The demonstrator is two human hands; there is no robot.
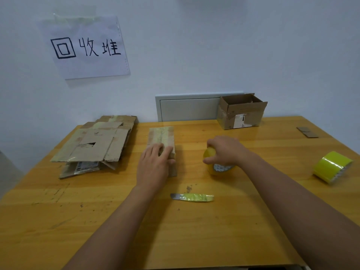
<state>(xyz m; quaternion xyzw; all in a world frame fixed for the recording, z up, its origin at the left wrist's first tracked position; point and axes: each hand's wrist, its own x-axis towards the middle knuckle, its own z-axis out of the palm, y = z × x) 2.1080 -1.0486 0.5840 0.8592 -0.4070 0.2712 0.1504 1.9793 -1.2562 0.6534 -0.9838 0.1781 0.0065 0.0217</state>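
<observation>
Yellow-brown wood forms the tabletop. Nearest, at lower centre, lies one knife, wrapped in yellow-green tape so that only its metal tip shows. Beyond it are two hands. The left hand rests on the near end of one taped-shut cardboard box at centre frame, fingers flat and slightly spread. The right hand curls its fingers round a yellow tape roll just right of the box, hiding its top. A second tape roll lies at the right edge. At left is one stack of flattened cardboard, its label unreadable. Farther back are one open box and one cardboard scrap. At upper left, one paper sign reads "回收堆".
</observation>
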